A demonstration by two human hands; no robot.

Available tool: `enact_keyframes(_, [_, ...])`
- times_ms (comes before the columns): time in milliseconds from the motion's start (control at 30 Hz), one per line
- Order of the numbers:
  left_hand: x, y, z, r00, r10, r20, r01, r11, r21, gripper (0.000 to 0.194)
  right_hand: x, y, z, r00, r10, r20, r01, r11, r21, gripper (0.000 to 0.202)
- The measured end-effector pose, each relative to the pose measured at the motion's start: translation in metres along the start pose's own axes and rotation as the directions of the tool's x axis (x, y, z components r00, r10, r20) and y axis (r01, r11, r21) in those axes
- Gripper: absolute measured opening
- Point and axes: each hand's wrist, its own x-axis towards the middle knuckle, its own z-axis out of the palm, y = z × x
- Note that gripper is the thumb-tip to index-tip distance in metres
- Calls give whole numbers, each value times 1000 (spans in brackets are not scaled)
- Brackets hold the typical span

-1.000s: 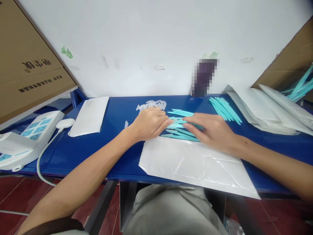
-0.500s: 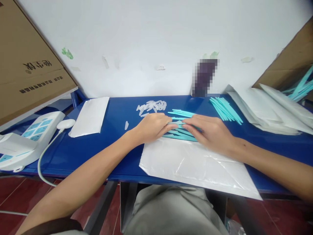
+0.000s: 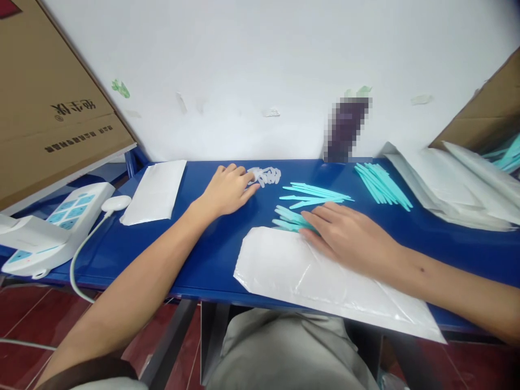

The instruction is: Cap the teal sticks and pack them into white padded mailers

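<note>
My left hand (image 3: 229, 189) is over the table, fingers apart, its fingertips at a small pile of translucent caps (image 3: 270, 176). Its thumb and forefinger do not visibly hold one. My right hand (image 3: 341, 230) lies low with bent fingers around the ends of slim turquoise sticks (image 3: 290, 216), shaped like eyebrow razors. Pale covers show on the left ends of these sticks; their right ends are hidden under the hand. Just behind them lie several bare turquoise sticks (image 3: 317, 192) with notched tips. A white plastic bag (image 3: 325, 276) lies partly under my right hand and wrist.
Another bunch of turquoise sticks (image 3: 382, 184) lies at the back right, beside stacked white bags (image 3: 455, 184). To the left are a white packet (image 3: 156, 192), a white round-headed plug with cable (image 3: 116, 203) and a power strip (image 3: 73, 216). Cardboard boxes (image 3: 52, 97) flank the blue table (image 3: 195, 271).
My hands, together over the sticks before, have parted. The left one has moved left and back to the caps. My right hand has come down nearer the bag, onto the sticks with pale covers.
</note>
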Motion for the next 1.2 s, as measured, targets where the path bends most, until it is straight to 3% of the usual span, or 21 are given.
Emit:
enact_keyframes(100, [-2,-18,-8,987,-138,83,129,986,102,42,2,14,-3,999,23,-41,-21,999,47,41])
enact_keyframes(167, [-7,-32,-21,942,-252,221,235,967,100,45,2,33,0,998,58,-7,-58,997,56,41])
enact_keyframes(200, [-10,-40,-27,892,-309,331,300,951,79,47,2,43,3,996,87,20,-88,994,57,41])
enact_keyframes(300, [-19,-61,-41,706,-313,635,414,910,-11,59,0,70,14,973,175,148,-189,978,87,42])
enact_keyframes(367, [-23,-69,-43,659,-310,685,459,887,-39,59,-1,79,20,949,217,229,-251,959,134,45])
enact_keyframes(467, [-23,-70,-38,685,-245,686,445,886,-128,42,-1,79,24,929,210,305,-273,945,181,47])
enact_keyframes(600, [-17,-53,-29,774,-83,627,352,880,-318,19,3,76,27,940,177,292,-255,933,255,40])
enact_keyframes(733, [-9,-27,-12,917,46,396,180,838,-515,14,5,78,26,916,228,329,-338,882,329,32])
enact_keyframes(833, [-5,-11,5,979,91,182,30,819,-573,17,4,80,25,914,230,334,-343,878,334,28])
enact_keyframes(900, [-4,-4,14,989,97,112,-10,801,-598,22,3,81,26,933,207,294,-306,887,345,27])
enact_keyframes(1000, [-3,2,19,988,109,105,-27,810,-586,28,2,81,27,957,213,199,-273,894,355,26])
enact_keyframes(1200, [-4,5,16,986,126,112,-55,868,-493,16,4,79,30,936,328,126,-345,796,498,27])
